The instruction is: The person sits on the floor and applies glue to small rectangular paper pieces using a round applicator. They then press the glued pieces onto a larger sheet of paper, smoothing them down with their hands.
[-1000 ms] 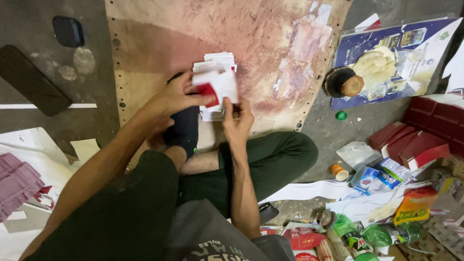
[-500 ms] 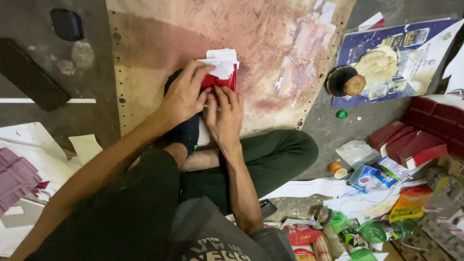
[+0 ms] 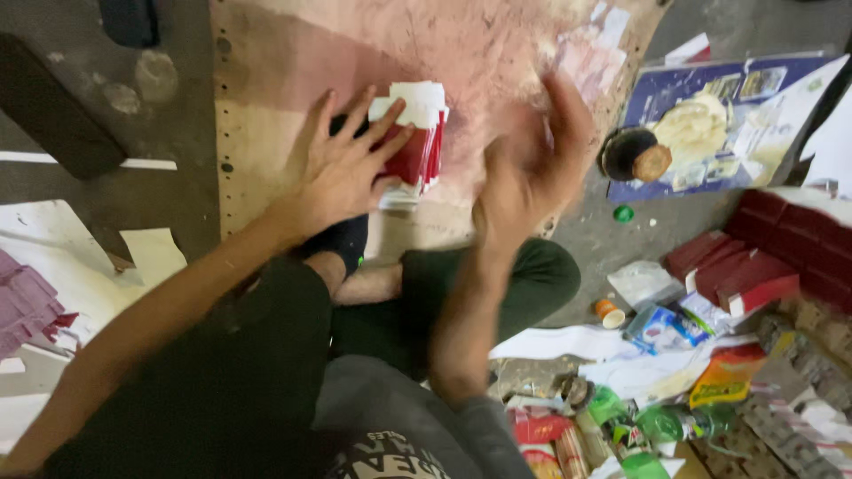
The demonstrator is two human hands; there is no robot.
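Observation:
My left hand (image 3: 346,168) lies flat on a small stack of red and white paper pieces (image 3: 414,142), pressing it onto a stained pinkish board (image 3: 293,62) on the floor. Raised above the board and blurred by motion, my right hand (image 3: 532,168) has its fingers spread and holds nothing. It is to the right of the stack and clear of it. I sit cross-legged, my dark-socked foot just under the stack.
A round glue pot (image 3: 632,155) sits on a blue sheet (image 3: 754,98) at the right. Red boxes (image 3: 754,266) are piled at the far right. Packets, bottles and papers (image 3: 657,399) litter the lower right. Purple pieces (image 3: 27,302) lie on the left.
Both hands brought the stack down onto the board. The left hand now presses it alone, while the right hand has let go and swung up and to the right.

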